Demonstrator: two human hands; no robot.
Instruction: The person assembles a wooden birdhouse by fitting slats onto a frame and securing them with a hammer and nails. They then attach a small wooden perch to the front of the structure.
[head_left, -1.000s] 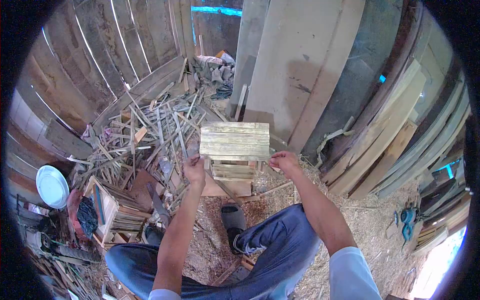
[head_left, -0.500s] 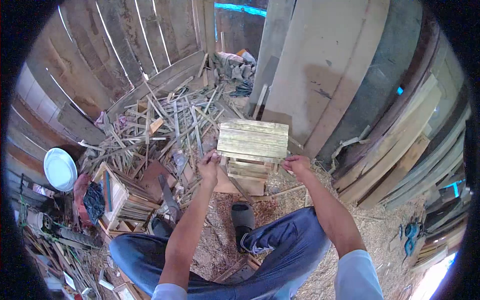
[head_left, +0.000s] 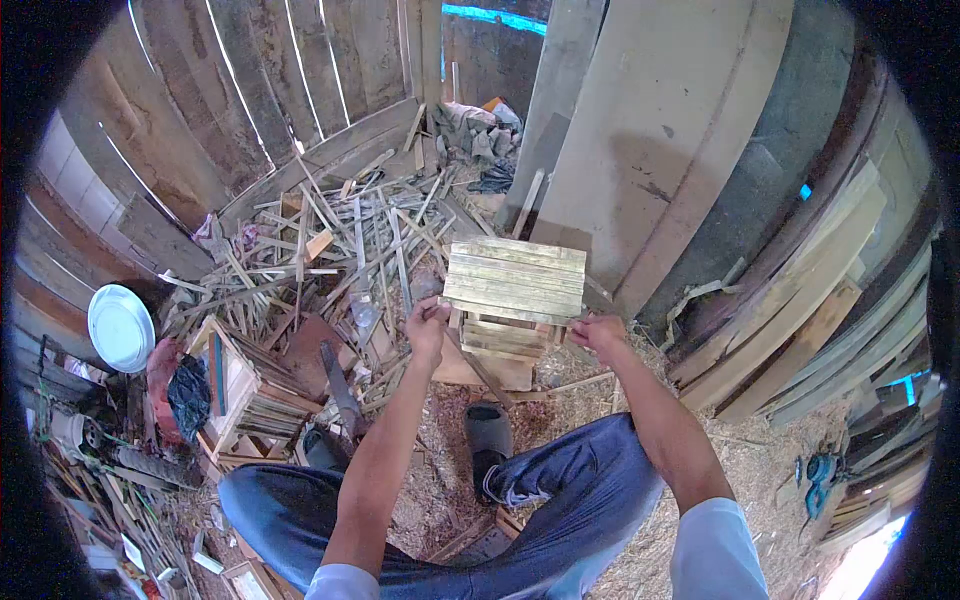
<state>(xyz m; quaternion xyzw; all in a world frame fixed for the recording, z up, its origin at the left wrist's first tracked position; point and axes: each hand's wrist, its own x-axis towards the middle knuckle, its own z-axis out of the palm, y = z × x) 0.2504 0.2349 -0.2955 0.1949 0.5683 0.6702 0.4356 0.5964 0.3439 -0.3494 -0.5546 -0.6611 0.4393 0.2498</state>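
A slatted wooden panel [head_left: 516, 280] of several narrow boards lies over a small slatted wooden crate [head_left: 498, 338] in front of me. My left hand [head_left: 428, 322] is closed at the panel's near left corner, thumb and fingers pinched on its edge. At the near right corner my right hand [head_left: 598, 335] is closed in the same way. The crate's lower part shows below the panel, between my hands. Beneath it is a flat board [head_left: 520, 376] on the floor. The fingertips are small in view.
Scrap sticks [head_left: 340, 240] are heaped at the back left. To my left stand another slatted crate [head_left: 250, 390] and a white basin [head_left: 121, 328]; a handsaw [head_left: 340, 390] rests near my foot. Long planks [head_left: 790, 290] lean on the right. Sawdust [head_left: 720, 480] covers the floor.
The whole view has shifted slightly. Both hands stay at the panel's near corners, and the panel keeps its place over the crate.
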